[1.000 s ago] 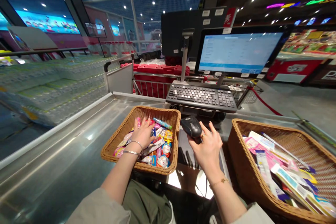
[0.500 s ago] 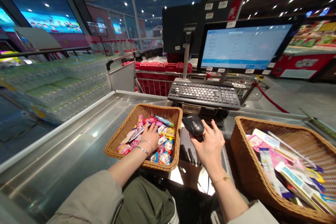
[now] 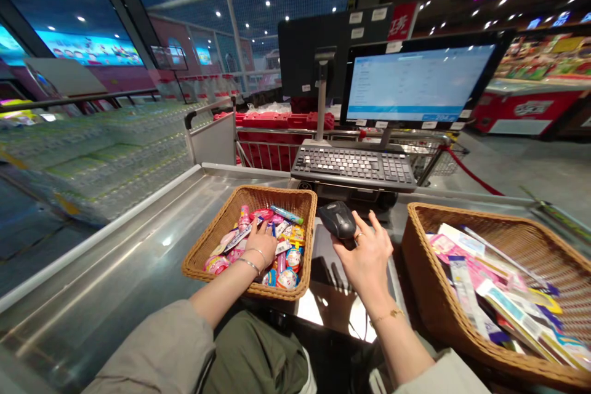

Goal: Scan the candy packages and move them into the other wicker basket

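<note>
My left hand reaches into the left wicker basket, its fingers spread over a pile of small packaged sweets. The fingertips touch the pile, and what lies beneath the palm is hidden. Round, colourful packs lie beside that hand, along with a blue-green tube near the basket's back. In my right hand is a black handheld barcode scanner, held just right of this basket with its head toward the sweets. Thumb and fingers close around its rear, some fingers stretched out.
A second wicker basket with flat packages stands at the right. Behind the scanner are a keyboard and a lit monitor. The metal counter has a raised edge on the left. A shopping cart stands beyond.
The view has turned slightly to the right. My left hand stays over the sweets with a very small shift, and my right hand keeps its hold on the barcode scanner.
</note>
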`<state>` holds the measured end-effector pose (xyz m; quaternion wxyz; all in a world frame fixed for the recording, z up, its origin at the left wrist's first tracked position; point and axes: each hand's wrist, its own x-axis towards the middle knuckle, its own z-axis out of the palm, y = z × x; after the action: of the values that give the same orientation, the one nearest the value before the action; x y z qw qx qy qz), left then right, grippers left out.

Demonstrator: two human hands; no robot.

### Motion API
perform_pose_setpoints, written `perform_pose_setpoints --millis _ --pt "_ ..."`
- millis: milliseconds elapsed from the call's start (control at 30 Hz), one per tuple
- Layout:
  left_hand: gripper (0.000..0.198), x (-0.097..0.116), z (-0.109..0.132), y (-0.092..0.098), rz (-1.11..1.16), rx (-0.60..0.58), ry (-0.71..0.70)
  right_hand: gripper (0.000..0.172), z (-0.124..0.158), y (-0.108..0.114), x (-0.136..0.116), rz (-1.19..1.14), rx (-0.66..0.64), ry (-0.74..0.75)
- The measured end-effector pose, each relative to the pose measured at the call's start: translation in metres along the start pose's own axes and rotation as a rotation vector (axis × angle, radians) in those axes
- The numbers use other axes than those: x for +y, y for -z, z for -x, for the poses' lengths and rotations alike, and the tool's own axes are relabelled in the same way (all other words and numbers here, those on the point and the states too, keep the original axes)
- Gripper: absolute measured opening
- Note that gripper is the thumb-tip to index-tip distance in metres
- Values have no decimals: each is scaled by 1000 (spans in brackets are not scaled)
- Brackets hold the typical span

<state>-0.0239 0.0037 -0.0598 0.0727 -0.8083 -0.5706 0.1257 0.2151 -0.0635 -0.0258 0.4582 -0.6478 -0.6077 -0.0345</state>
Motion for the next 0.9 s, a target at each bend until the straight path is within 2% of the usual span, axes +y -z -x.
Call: perform_pose_setpoints --millis 300,633,900 --pt "19 1 9 17 8 82 55 16 0 2 6 -4 17 4" --pt "24 -6 15 32 27 173 179 20 1 5 6 8 34 32" --pt "24 -5 13 48 124 409 226 21 1 6 5 10 64 57"
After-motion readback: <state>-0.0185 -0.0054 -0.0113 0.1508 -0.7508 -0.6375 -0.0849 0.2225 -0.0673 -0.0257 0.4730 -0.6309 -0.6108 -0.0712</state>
